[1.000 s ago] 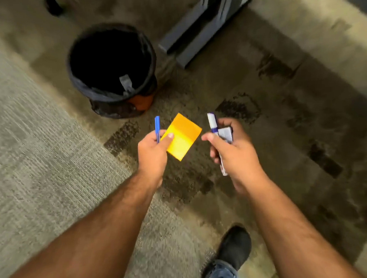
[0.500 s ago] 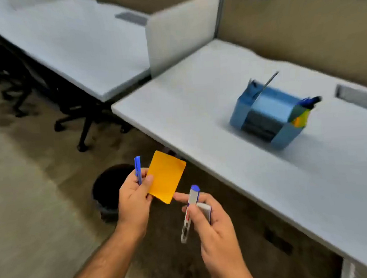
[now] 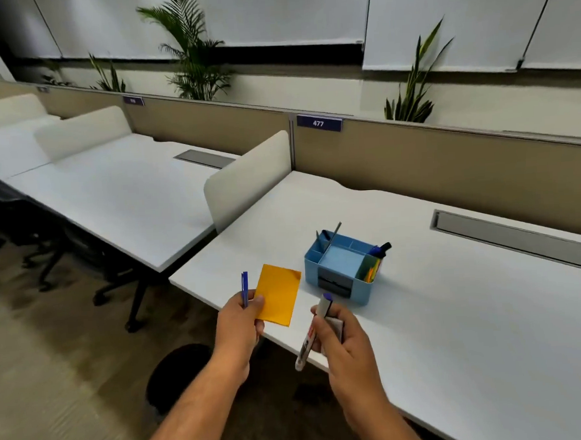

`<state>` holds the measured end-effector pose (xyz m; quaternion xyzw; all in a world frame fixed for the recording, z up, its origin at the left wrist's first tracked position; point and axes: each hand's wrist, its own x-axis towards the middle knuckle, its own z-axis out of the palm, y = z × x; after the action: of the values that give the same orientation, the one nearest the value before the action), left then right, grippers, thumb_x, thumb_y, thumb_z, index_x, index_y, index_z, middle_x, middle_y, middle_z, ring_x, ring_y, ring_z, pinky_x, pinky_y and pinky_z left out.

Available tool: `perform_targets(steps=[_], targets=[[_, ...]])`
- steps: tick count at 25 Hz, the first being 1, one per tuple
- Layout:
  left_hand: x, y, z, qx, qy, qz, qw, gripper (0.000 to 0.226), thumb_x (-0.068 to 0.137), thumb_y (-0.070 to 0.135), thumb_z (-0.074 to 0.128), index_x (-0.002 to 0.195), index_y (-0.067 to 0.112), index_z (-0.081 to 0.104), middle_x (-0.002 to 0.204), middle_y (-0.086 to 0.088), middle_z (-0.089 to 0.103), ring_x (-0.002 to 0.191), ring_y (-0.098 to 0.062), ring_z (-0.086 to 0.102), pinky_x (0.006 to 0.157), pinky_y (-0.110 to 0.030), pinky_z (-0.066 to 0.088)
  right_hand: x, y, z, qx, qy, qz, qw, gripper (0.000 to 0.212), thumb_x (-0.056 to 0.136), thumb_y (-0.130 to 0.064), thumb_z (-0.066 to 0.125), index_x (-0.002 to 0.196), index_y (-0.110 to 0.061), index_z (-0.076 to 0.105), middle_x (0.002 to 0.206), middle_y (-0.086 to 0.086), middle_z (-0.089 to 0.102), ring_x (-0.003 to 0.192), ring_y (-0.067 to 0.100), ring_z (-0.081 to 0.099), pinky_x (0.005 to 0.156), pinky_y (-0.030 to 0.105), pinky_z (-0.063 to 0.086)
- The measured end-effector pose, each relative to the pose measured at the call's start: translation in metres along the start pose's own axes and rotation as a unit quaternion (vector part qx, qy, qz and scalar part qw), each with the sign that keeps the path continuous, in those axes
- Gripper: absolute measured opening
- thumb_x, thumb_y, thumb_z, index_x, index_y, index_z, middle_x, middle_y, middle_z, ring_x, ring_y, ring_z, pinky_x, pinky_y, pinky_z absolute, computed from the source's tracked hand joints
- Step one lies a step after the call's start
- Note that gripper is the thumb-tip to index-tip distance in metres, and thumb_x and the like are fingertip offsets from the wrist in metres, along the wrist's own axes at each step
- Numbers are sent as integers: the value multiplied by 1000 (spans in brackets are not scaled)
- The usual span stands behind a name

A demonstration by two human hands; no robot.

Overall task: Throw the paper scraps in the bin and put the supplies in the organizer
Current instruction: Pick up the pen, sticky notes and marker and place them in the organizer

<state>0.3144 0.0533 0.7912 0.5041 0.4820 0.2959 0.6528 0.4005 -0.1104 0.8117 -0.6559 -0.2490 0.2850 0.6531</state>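
Note:
My left hand (image 3: 238, 323) grips a blue pen (image 3: 245, 288) and an orange sticky-note pad (image 3: 279, 294), both held up over the desk's near-left corner. My right hand (image 3: 342, 341) is closed on a white marker with a blue cap (image 3: 313, 333) and a small white item I cannot identify behind it. The blue organizer (image 3: 343, 267) stands on the white desk (image 3: 454, 295) just beyond both hands; it holds a dark marker, coloured items and a thin metal tool. The black bin (image 3: 176, 370) sits on the floor below my left forearm, partly hidden.
A white divider panel (image 3: 246, 181) stands at the desk's left edge, a beige partition (image 3: 447, 164) along its back. A grey cable slot (image 3: 515, 235) lies at the desk's far right. Office chairs (image 3: 30, 233) stand under the neighbouring desk on the left.
The view has swung up from the floor and bin to the desk and organizer. Both hands keep the same items and now hover at the desk's front edge, close to the organizer.

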Motion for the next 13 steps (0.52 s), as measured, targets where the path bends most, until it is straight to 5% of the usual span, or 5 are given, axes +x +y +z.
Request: perform_targets(steps=[4, 8, 13], targets=[[0, 24, 27, 20, 12, 25, 999, 6, 104, 35, 61, 110, 36, 64, 64, 1, 65, 60, -12, 59, 65, -33, 46, 23, -20, -18, 1, 56, -19, 998, 13, 104, -32, 57, 113, -37, 64, 95, -8, 74, 90, 14, 72, 91, 34, 61], [27, 32, 43, 53, -22, 35, 998, 6, 104, 35, 61, 110, 35, 61, 80, 1, 76, 54, -1, 69, 70, -32, 51, 58, -23, -28, 25, 117, -54, 991, 12, 103, -25, 61, 111, -34, 62, 105, -1, 70, 88, 19, 70, 70, 29, 64], [91, 29, 54, 93, -101, 8, 990, 18, 105, 33, 59, 122, 27, 60, 102, -8, 74, 57, -1, 70, 102, -60, 53, 125, -10, -28, -10, 194, -34, 980, 11, 102, -26, 65, 107, -36, 63, 107, -3, 69, 96, 14, 68, 56, 21, 58]])
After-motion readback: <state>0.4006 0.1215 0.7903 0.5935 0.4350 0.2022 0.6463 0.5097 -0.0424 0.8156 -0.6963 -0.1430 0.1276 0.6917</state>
